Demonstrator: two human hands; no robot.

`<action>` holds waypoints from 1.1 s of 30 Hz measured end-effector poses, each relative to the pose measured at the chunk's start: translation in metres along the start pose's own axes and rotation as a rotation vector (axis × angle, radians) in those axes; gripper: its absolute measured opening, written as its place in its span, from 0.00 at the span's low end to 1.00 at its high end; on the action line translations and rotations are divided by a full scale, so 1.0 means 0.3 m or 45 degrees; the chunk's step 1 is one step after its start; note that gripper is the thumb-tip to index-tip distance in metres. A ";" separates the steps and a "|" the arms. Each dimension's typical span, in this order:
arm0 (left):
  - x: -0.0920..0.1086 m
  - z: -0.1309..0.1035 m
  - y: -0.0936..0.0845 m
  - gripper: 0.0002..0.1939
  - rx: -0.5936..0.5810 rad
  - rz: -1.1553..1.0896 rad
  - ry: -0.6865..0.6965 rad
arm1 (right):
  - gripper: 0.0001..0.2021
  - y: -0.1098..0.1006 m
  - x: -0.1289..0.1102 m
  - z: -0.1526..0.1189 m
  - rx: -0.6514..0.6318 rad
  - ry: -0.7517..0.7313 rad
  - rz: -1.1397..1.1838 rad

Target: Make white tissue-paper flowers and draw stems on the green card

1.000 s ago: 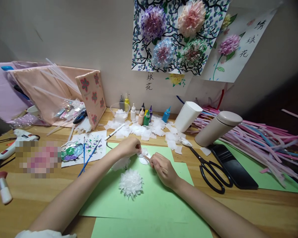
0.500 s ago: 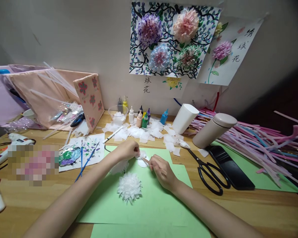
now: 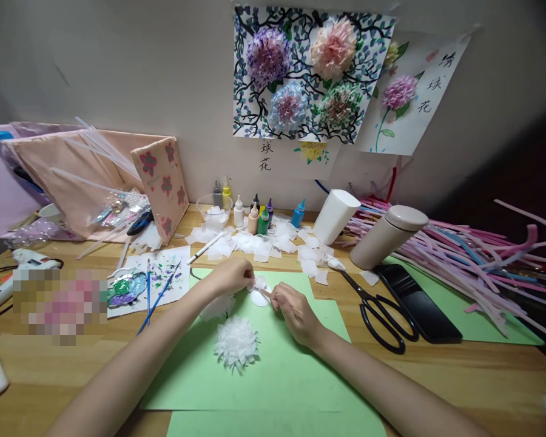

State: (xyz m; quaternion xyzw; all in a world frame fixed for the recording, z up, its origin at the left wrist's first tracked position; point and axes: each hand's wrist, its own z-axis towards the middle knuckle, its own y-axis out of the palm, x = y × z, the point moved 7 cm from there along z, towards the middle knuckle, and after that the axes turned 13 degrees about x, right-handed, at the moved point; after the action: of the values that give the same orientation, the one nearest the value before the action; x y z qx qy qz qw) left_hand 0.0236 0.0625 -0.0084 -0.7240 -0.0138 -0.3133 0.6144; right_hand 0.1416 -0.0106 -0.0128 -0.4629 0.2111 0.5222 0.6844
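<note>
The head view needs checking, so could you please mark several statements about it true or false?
1. The right hand holds a stick. True.
2. A white flower lies on the green paper. True.
3. The left hand rests on the scissors. False: the left hand is near the white tissue.
4. The phone stands upright. False: the phone lies flat beside the scissors.
5. The blue bottle is right of the green bottle. True.

Bare, slender forearms (image 3: 145, 352) (each tapering smoothly) lead to a bare left hand (image 3: 233, 276) and a bare right hand (image 3: 295, 312).
</note>
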 end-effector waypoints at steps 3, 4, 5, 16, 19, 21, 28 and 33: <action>0.000 0.000 0.000 0.08 -0.008 -0.001 -0.015 | 0.22 -0.010 -0.005 -0.002 0.033 -0.010 0.043; -0.001 0.000 0.000 0.08 -0.007 -0.002 -0.018 | 0.22 -0.014 -0.007 -0.003 0.044 -0.017 0.057; -0.001 0.000 -0.001 0.08 -0.004 -0.004 -0.019 | 0.22 -0.017 -0.008 -0.003 0.052 -0.021 0.070; 0.004 0.002 0.008 0.07 -0.019 -0.070 0.018 | 0.21 -0.006 0.014 0.001 0.051 0.114 0.086; 0.011 -0.001 0.004 0.07 -0.072 -0.167 0.044 | 0.21 -0.010 0.023 -0.002 0.072 0.163 0.124; 0.007 -0.004 -0.021 0.08 -0.098 -0.229 0.055 | 0.22 -0.017 0.022 -0.005 0.093 0.155 0.155; -0.180 0.010 -0.222 0.09 0.341 0.189 -0.179 | 0.22 -0.050 0.035 -0.017 0.230 0.156 0.279; -0.274 0.014 -0.195 0.08 0.317 0.403 -0.295 | 0.22 -0.046 0.044 -0.020 0.215 0.172 0.293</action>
State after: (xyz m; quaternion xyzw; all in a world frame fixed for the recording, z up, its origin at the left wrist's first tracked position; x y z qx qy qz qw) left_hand -0.0643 0.1105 0.0041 -0.6670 -0.0093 -0.1237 0.7346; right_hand 0.1603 -0.0092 -0.0203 -0.4105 0.3516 0.5451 0.6408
